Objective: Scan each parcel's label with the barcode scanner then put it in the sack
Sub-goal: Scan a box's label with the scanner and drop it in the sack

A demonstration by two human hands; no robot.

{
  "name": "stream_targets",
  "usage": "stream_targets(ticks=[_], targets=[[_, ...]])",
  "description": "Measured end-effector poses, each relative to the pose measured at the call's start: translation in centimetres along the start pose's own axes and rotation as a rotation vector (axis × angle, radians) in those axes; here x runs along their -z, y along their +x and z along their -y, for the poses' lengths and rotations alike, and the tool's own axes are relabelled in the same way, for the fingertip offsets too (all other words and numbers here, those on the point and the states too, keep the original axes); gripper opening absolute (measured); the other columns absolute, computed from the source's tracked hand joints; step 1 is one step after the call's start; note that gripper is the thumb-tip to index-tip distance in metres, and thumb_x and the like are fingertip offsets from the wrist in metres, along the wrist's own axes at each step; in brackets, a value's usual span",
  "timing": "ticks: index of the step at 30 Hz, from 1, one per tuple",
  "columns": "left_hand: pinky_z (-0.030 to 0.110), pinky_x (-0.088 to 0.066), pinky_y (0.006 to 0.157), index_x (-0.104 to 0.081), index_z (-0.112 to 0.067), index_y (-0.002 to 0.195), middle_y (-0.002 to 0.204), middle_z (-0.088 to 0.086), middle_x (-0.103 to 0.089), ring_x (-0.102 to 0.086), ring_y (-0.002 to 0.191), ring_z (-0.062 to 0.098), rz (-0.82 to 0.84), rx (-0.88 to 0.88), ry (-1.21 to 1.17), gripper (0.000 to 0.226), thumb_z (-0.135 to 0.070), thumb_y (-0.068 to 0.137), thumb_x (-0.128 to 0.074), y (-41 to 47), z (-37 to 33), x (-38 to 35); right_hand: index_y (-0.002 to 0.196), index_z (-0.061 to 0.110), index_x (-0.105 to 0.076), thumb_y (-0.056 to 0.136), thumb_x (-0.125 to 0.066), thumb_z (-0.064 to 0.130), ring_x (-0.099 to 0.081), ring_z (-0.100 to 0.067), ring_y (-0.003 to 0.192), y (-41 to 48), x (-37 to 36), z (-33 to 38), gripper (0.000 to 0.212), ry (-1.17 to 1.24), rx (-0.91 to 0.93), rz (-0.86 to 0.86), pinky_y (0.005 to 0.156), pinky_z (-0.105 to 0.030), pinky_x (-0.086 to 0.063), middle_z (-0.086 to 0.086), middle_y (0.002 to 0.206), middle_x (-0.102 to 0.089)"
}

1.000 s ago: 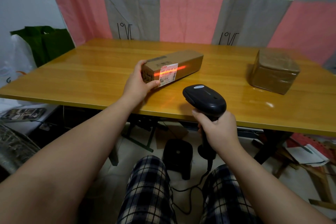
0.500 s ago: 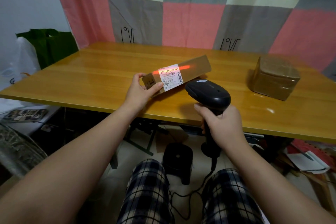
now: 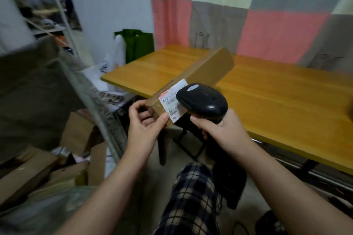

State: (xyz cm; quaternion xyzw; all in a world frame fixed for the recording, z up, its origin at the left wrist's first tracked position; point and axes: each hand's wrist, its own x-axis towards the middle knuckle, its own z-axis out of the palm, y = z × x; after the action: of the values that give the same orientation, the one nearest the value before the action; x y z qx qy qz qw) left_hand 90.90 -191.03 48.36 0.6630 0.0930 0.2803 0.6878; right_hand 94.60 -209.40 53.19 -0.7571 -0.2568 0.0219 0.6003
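Observation:
A long brown cardboard parcel hangs tilted in the air over the table's near left corner. My left hand pinches its near end, thumb beside the white barcode label. A black barcode scanner is gripped by its handle in my right hand. Its head overlaps the label's right part, and no red beam shows. At the left a large greyish sack appears blurred, with several cardboard parcels inside or beside it.
The wooden table runs off to the right, and a dark sliver of another parcel shows at the frame edge. A green bag, a white plastic bag and a shelf rack stand left. My checked trouser legs fill the bottom.
My view has swung left toward the sack. The parcel has been lifted off the table and drawn toward me. The red scan line on the label is gone.

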Motion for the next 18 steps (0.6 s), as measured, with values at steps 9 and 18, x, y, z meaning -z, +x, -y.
stream_targets(ticks=[9, 18], targets=[[0.007, -0.048, 0.071, -0.03, -0.022, 0.119, 0.111, 0.011, -0.057, -0.063, 0.079, -0.005, -0.619, -0.048, 0.244, 0.058, 0.007, 0.084, -0.065, -7.2, 2.2, 18.2, 0.115, 0.03, -0.052, 0.075, -0.082, 0.034, -0.054, -0.007, 0.109, 1.3, -16.4, -4.3, 0.05, -0.145, -0.119, 0.261, 0.088, -0.023, -0.042, 0.012, 0.11, -0.059], [0.009, -0.041, 0.089, -0.027, -0.023, 0.12, 0.131, 0.019, -0.037, -0.05, 0.108, 0.007, -0.787, -0.224, 0.523, 0.061, -0.017, 0.074, -0.067, -7.8, 1.8, 23.8, 0.122, 0.019, -0.048, 0.083, -0.068, 0.03, -0.061, -0.03, 0.102, 1.6, -23.4, -7.0, 0.045, -0.552, -0.236, 0.382, 0.08, -0.039, -0.052, -0.006, 0.108, -0.064]])
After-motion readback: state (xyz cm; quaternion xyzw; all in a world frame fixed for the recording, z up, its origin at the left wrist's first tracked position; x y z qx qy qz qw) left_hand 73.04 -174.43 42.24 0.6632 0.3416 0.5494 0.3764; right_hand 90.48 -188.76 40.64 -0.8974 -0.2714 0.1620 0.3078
